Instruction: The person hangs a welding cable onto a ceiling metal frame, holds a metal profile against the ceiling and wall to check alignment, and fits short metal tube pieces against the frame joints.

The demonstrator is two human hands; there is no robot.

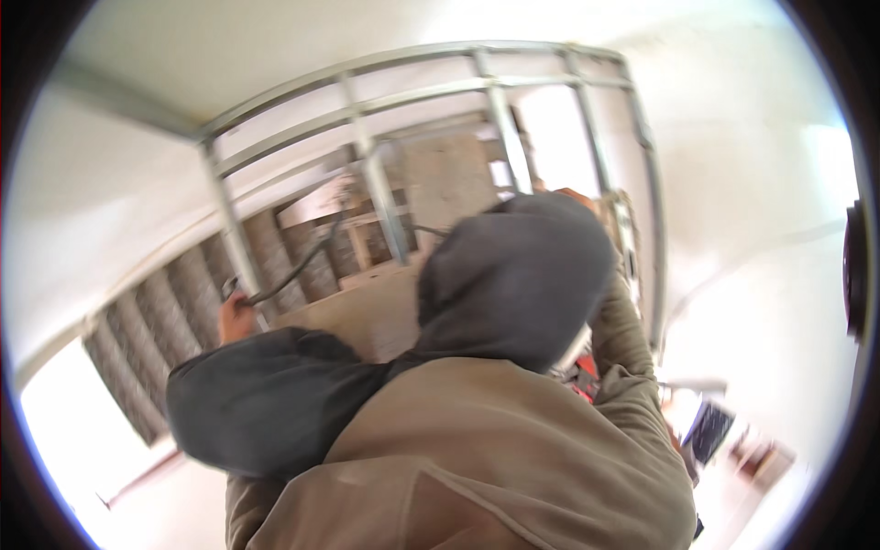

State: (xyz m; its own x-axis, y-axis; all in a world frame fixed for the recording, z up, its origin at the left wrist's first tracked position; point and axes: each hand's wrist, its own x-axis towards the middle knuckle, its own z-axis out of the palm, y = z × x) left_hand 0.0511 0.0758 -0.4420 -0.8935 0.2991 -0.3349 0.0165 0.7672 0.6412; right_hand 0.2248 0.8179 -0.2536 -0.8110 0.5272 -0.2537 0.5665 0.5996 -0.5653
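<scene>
Neither of my hands shows. Close in front of me a person fills the lower middle, apparently seen from behind, in a brown garment with a dark hood and dark upper sleeve. That person's left hand is raised beside a metal post and appears to hold a dark cable, which runs up behind the uprights. The right arm, in an olive-brown sleeve, reaches up toward the frame. Its hand is mostly hidden behind the hood. Blur hides finer detail.
A metal stud frame with several uprights stands ahead. Behind it are a wooden board and a dark ribbed surface. A red and black object shows beside the person. Small items lie at the lower right.
</scene>
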